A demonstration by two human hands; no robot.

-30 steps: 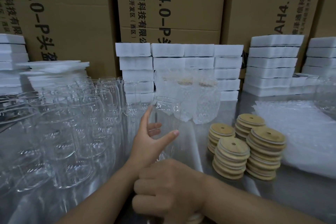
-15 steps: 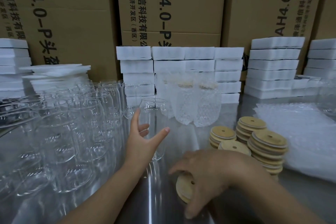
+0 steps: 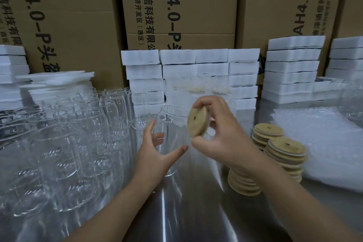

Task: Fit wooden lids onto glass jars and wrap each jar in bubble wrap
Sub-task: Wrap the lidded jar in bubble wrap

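Head view, looking forward and down at both hands. The left hand (image 3: 155,153) holds a clear glass jar (image 3: 171,124) that stands upright on the steel tabletop (image 3: 186,212). Its thumb lies across the near wall and its fingers (image 3: 157,136) curve round the far side, seen through the glass. The right hand (image 3: 220,137) pinches a round wooden lid (image 3: 197,122) by its edge between thumb below and fingertips above. The lid is tilted nearly on edge, its holed face turned toward the left hand, and it sits just beside the jar's open mouth on the right. Contact between lid and rim cannot be told.

Under the right wrist and just beyond it stand three lid stacks (image 3: 286,155), discs of the same kind with a small hole each. Farther out from the right hand lie bubble wrap sheets (image 3: 324,143) in a loose pile. On the outer side of the left hand, a dense crowd of empty jars (image 3: 68,133) covers the tabletop, all without lids. Behind the held jar, past both grips, stand wrapped jars (image 3: 196,92) with pale lids showing through the wrap. Behind these rise foam blocks (image 3: 176,70) in white stacks, and behind them printed cardboard cartons (image 3: 176,6).
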